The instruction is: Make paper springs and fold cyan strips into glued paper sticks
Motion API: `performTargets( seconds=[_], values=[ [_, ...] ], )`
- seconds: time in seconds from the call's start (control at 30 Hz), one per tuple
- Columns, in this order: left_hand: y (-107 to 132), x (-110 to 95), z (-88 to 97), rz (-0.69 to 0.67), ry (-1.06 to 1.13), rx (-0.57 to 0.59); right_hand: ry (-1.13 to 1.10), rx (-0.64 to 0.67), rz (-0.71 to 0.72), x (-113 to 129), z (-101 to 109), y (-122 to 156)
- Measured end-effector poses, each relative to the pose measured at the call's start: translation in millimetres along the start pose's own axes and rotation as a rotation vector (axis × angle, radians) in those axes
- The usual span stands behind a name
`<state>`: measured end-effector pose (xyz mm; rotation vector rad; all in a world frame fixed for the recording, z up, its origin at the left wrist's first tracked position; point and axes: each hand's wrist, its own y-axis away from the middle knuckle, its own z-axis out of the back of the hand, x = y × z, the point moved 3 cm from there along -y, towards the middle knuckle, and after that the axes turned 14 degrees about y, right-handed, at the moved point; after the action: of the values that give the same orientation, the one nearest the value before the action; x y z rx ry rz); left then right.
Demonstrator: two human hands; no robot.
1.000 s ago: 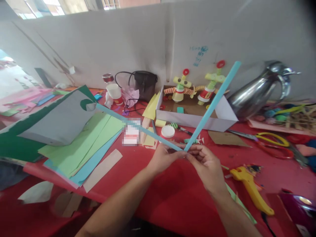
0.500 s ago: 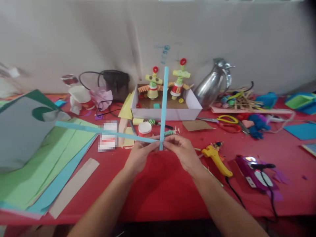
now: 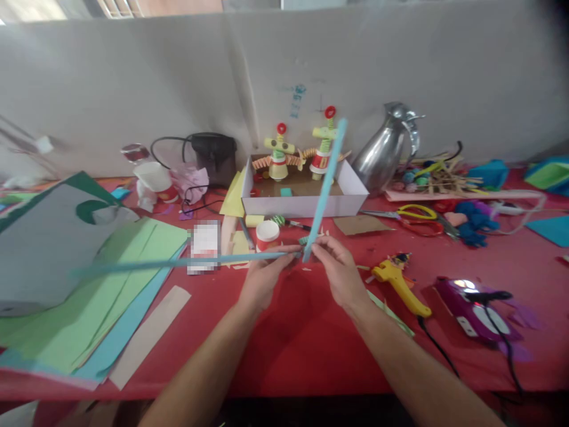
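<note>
My left hand [image 3: 263,279] is closed in a pinch on a light blue paper strip [image 3: 231,258], which stretches far to the left over the green sheets [image 3: 146,255]. A second light blue paper strip [image 3: 328,181] slants upward from the fingers of my right hand [image 3: 338,273], also pinched. The strips' near ends meet or almost meet between my fingertips; whether they are joined I cannot tell. Just beyond my left hand stands a small red and white paper cup [image 3: 267,235]. Behind the right strip is a white box [image 3: 302,206] with two paper-cup figures [image 3: 278,169].
On the red table [image 3: 306,344], a yellow glue gun [image 3: 402,287] and a purple device [image 3: 475,311] with cords lie at right. Scissors [image 3: 415,218] and a metal jug [image 3: 384,148] are farther back. A beige strip [image 3: 151,335] lies at left.
The right strip has tilted to the right, and the left strip's far end has swung down toward me. Before, they crossed near my fingertips. The whole view has shifted slightly.
</note>
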<state>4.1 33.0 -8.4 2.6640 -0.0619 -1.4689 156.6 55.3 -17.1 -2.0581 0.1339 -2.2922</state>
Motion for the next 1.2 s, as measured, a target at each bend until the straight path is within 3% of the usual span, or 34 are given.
performTargets(
  seconds=[0.07, 0.17, 0.3, 0.47, 0.57, 0.67, 0.73, 0.83, 0.93, 1.0, 1.13, 1.2],
  values=[
    [0.1, -2.5, 0.8, -0.058, 0.055, -0.002, -0.033, -0.017, 0.051, 0.9, 1.4, 0.5],
    [-0.1, -5.9, 1.7, -0.121, 0.104, 0.049, -0.022, 0.104, 0.077, 5.1, -0.6, 2.1],
    [0.4, -4.4, 1.7, -0.157, 0.099, 0.089, 0.227, 0.223, 0.138, 14.5, -6.1, 9.3],
    [-0.3, 0.0, 6.0, -0.201, -0.032, -0.04, 0.449, 0.219, 0.229, 25.1, 0.4, 30.4],
    [-5.6, 1.5, 7.5, -0.156, -0.01, -0.049, 0.598, 0.148, 0.236, 21.1, 31.3, 42.6],
    [-8.0, 7.5, 7.0, -0.018, -0.119, -0.026, 0.956, -0.135, 0.184, 10.3, 85.3, 51.7],
    [-6.9, 14.1, 5.2, 0.067, -0.257, 0.026, 1.283, -0.253, 0.1, -0.3, 117.6, 53.6],
    [-5.9, 23.0, 3.4, 0.086, -0.404, 0.084, 1.491, -0.209, -0.047, -18.3, 144.2, 48.7],
    [-7.9, 27.9, 5.4, 0.053, -0.504, 0.077, 1.5, -0.157, -0.078, -25.4, 149.7, 42.6],
    [-10.0, 29.4, 7.6, 0.05, -0.553, 0.071, 1.445, -0.189, -0.083, -20.8, 151.7, 40.9],
    [-12.7, 30.4, 10.1, 0.07, -0.602, 0.048, 1.077, -0.298, -0.027, 4.5, 159.3, 46.6],
    [-13.4, 31.2, 10.2, 0.076, -0.606, 0.05, 0.936, -0.238, -0.003, 16.6, 159.1, 53.9]
  ],
)
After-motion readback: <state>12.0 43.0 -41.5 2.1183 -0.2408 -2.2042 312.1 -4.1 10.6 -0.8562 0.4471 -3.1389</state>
